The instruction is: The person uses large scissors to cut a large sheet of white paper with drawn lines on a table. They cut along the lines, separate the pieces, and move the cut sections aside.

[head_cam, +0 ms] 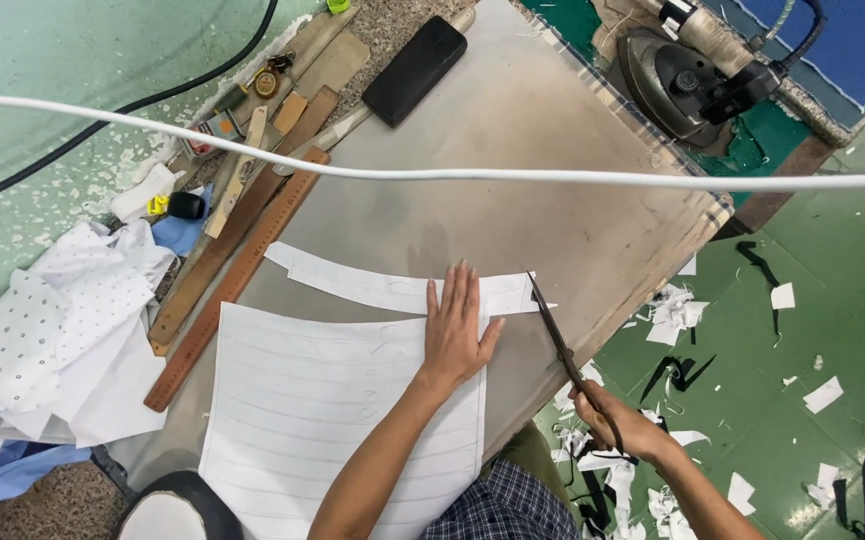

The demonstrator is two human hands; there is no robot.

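While left hand (456,330) pins white strip (393,291), right hand (621,420) works scissors (563,350).

A single head-worn camera is looking steeply down from above the table (553,140), close over the person's own arms. It is facing forward across the tabletop toward the wall (73,60), taking in the green floor (813,300) at right.

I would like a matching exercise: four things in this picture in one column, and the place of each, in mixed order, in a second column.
1. scissors
2. iron
3. wooden ruler
4. paper scraps

a. on the green floor
b. in the right hand
c. left of the white fabric strip
d. at the table's far right corner

Pairs: 1-b, 2-d, 3-c, 4-a
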